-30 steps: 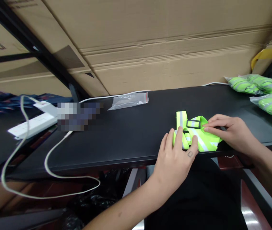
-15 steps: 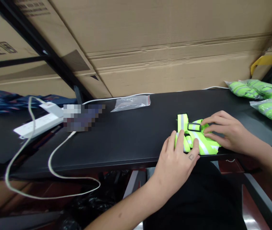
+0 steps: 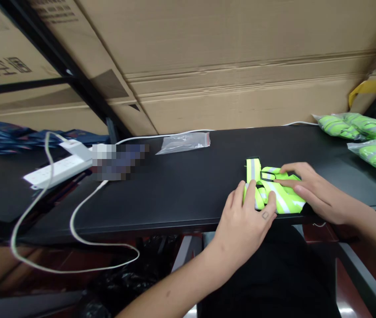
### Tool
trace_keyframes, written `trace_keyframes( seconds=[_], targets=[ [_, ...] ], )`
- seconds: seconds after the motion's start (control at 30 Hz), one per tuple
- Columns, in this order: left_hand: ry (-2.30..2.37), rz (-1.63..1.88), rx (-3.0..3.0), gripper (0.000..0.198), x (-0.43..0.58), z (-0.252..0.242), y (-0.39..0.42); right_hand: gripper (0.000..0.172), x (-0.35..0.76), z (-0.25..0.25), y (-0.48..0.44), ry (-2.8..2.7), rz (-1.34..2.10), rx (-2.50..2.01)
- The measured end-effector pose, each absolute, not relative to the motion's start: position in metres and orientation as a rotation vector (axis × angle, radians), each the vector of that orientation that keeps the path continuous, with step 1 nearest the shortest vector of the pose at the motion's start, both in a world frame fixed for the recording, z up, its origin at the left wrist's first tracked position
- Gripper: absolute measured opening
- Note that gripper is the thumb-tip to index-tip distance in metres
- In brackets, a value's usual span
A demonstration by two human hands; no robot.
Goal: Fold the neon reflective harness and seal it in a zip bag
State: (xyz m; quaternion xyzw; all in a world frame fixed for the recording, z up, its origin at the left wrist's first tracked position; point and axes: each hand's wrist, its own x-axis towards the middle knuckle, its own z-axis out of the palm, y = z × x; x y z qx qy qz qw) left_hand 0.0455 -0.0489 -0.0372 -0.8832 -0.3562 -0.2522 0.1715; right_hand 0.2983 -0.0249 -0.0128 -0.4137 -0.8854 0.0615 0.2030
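Observation:
A folded neon yellow-green reflective vest (image 3: 282, 198) with grey reflective stripes lies near the front edge of the black table (image 3: 174, 198). A black buckle (image 3: 267, 176) sits on its upper fold, partly covered by fingers. My left hand (image 3: 244, 229) presses down on the vest's left part, fingers spread over a doubled strap. From the right, my right hand (image 3: 318, 194) lies across the top fold, its fingertips reaching the buckle.
Clear plastic bags of folded neon vests (image 3: 373, 148) lie at the table's right end. A clear resealable bag (image 3: 184, 143), a pixelated object (image 3: 118, 162) and a white power strip (image 3: 58, 170) with white cables lie to the left. Cardboard boxes stand behind.
My right hand has slid down and right, flattening over the vest. The buckle strap now lies lower and the vest looks flatter. The view has drifted slightly.

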Motion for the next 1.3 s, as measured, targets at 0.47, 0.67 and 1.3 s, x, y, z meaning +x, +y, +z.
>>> trace_keyframes(
  seconds=[0.47, 0.67, 1.3],
  targets=[
    [-0.997, -0.74, -2.528, 0.038, 0.044, -0.038, -0.047, 0.033, 0.283, -0.035, -0.059, -2.223, -0.383, -1.008],
    [-0.92, -0.731, -2.637, 0.043, 0.03, -0.034, -0.045, 0.045, 0.284, -0.037, -0.068, -2.403, -0.325, -0.98],
    [-1.099, -0.333, -3.116, 0.031, 0.059, 0.009, 0.063, 0.043, 0.281, -0.025, 0.019, -2.208, 0.327, -1.495]
  ],
)
